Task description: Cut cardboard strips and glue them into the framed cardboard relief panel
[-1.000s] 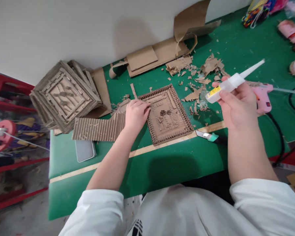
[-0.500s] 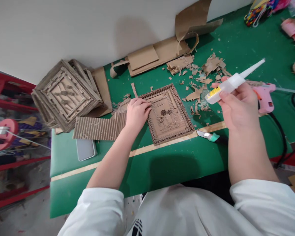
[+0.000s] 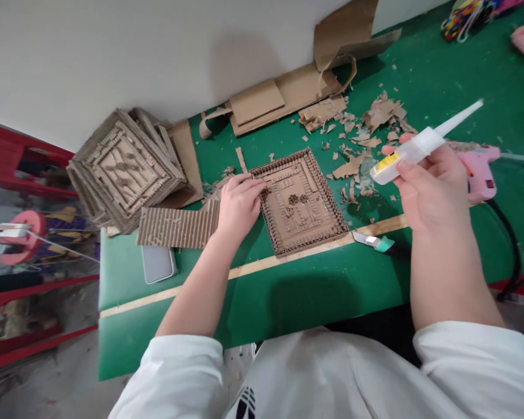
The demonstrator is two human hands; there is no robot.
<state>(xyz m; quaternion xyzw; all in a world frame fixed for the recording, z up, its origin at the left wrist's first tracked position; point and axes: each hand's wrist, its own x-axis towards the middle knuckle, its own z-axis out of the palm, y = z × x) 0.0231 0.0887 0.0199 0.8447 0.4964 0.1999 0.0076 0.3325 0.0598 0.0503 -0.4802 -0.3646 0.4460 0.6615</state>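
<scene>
We had the square cardboard panel [image 3: 319, 215] flat on the green bench [image 3: 244, 302], in from the front edge and well clear of the left end, its near rim close along the pale strip [image 3: 253, 270]. Our left hand [image 3: 240, 203] rested at the panel's left rim, toward its back corner, fingers bunched together; whether they pinched a loose piece we could not tell. Our right hand [image 3: 434, 186] was wrapped around a white bottle [image 3: 408, 154], raised over the bench, its long nozzle tilted up and away from the panel.

To do this well, we judged that the left hand needed light, steady pressure, since the corrugated rim looked easy to crush. The bottle called for a soft grip, lest a squeeze spill something, and its tip was best clear of the torn scraps [image 3: 351, 167] behind and to the right. The knife [image 3: 378, 241] lay just beside the panel's near right corner, blade toward it, so the right hand would have done well to pass above it.
</scene>
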